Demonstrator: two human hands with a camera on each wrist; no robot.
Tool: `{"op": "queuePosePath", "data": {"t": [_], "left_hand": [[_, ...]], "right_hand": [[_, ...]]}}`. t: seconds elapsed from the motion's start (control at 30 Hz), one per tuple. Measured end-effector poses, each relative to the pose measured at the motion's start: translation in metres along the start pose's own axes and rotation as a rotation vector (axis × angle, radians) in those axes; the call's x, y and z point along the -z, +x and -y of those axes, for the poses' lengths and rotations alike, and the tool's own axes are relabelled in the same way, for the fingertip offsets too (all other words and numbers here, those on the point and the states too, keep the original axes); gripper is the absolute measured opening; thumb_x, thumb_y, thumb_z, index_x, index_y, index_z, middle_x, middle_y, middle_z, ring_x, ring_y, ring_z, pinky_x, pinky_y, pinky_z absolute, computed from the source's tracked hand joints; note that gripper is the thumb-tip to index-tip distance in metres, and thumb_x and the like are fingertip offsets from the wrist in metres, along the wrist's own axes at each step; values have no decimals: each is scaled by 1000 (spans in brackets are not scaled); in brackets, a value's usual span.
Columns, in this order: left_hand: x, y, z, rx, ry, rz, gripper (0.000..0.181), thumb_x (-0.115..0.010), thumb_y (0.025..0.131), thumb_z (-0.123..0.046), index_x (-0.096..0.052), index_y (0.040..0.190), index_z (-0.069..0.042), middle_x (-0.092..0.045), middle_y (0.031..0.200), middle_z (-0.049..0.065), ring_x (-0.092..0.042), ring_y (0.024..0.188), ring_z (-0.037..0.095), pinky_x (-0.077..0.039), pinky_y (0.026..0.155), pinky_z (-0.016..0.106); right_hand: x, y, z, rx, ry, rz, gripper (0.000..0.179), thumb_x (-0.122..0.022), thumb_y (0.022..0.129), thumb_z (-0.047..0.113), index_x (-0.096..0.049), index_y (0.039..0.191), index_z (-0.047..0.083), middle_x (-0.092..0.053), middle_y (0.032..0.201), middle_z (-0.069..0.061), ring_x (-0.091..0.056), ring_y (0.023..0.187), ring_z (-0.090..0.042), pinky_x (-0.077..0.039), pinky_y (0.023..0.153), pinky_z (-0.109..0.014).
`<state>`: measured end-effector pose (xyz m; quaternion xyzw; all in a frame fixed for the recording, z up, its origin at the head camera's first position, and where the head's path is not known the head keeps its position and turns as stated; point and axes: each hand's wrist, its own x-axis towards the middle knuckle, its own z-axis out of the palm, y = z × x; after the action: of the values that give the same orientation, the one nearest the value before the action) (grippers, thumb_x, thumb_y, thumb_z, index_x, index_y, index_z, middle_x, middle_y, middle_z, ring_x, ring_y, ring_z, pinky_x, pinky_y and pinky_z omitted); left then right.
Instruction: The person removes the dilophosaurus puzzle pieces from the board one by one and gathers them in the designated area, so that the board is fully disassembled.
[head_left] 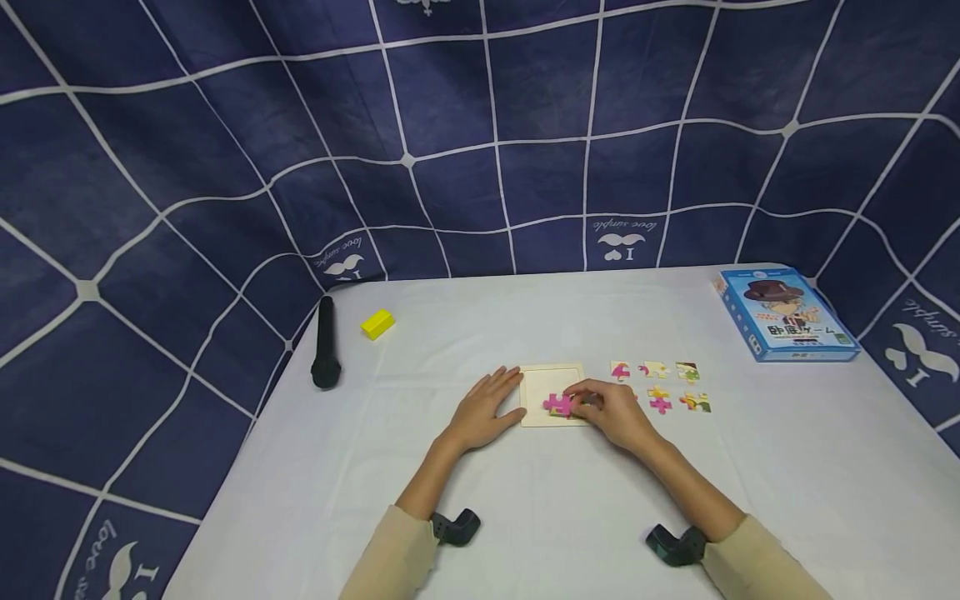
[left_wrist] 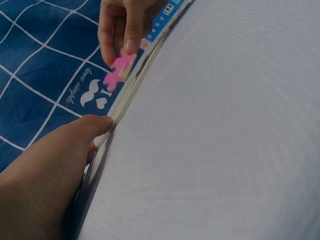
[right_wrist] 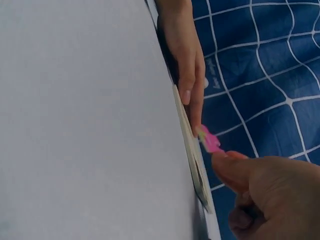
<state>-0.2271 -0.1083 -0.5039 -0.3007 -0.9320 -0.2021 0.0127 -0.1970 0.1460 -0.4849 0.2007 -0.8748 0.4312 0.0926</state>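
A pink jigsaw piece (head_left: 558, 405) with a yellow-green patch is pinched between the thumb and fingers of my right hand (head_left: 617, 414), over the pale puzzle frame (head_left: 551, 367). In the left wrist view the jigsaw piece (left_wrist: 119, 71) shows above the frame's edge. My left hand (head_left: 482, 410) lies with spread, straight fingers at the frame's left side, thumb and fingertips right at its rim. To the right of the frame lie several loose jigsaw pieces (head_left: 660, 402) in two rows, one of them partly hidden behind my right hand.
A blue game box (head_left: 798, 317) lies at the back right of the white table (head_left: 480, 325). At the left are a black microphone (head_left: 326, 346) and a yellow block (head_left: 377, 324). A dark blue checked cloth (head_left: 540, 167) hangs behind the table.
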Motion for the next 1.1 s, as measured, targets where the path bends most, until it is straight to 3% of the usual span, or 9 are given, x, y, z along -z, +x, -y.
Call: {"op": "queuePosePath", "data": {"t": [0.23, 0.47, 0.57, 0.8, 1.1], "left_hand": [[-2, 1, 0, -3, -1, -8, 64, -46, 92, -49, -34, 144, -12, -28, 149, -1, -18, 138, 18, -13, 112, 34], [-3, 1, 1, 13, 5, 0, 65, -45, 92, -50, -33, 144, -13, -27, 149, -2, -16, 138, 14, -10, 112, 31], [-3, 0, 1, 10, 5, -5, 65, -45, 92, -50, -33, 144, -13, -27, 149, -2, -17, 138, 15, -11, 112, 33], [-3, 0, 2, 4, -1, -12, 64, -46, 92, -49, -33, 144, -12, -28, 149, -1, -17, 138, 16, -12, 112, 33], [-3, 1, 1, -1, -8, -14, 64, -46, 92, -48, -33, 144, -12, -28, 149, 0, -17, 138, 16, -11, 112, 34]], "right_hand": [[29, -10, -1, 11, -32, -74, 23, -76, 75, 10, -71, 96, 16, -59, 67, 9, -27, 43, -2, -25, 36, -21], [68, -34, -20, -67, -142, -114, 22, -76, 76, 13, -72, 97, 17, -47, 59, 7, -32, 48, -7, -26, 39, -24], [83, -46, -28, -92, -145, -104, 21, -75, 77, 13, -72, 97, 16, -38, 56, 4, -32, 48, -8, -26, 39, -25], [100, -66, -43, -129, -161, -38, 20, -74, 78, 14, -72, 98, 15, -33, 55, 6, -29, 48, -7, -26, 39, -25], [104, -74, -48, -198, -143, 63, 20, -73, 79, 12, -71, 98, 11, -55, 69, 7, -34, 52, -10, -28, 44, -25]]}}
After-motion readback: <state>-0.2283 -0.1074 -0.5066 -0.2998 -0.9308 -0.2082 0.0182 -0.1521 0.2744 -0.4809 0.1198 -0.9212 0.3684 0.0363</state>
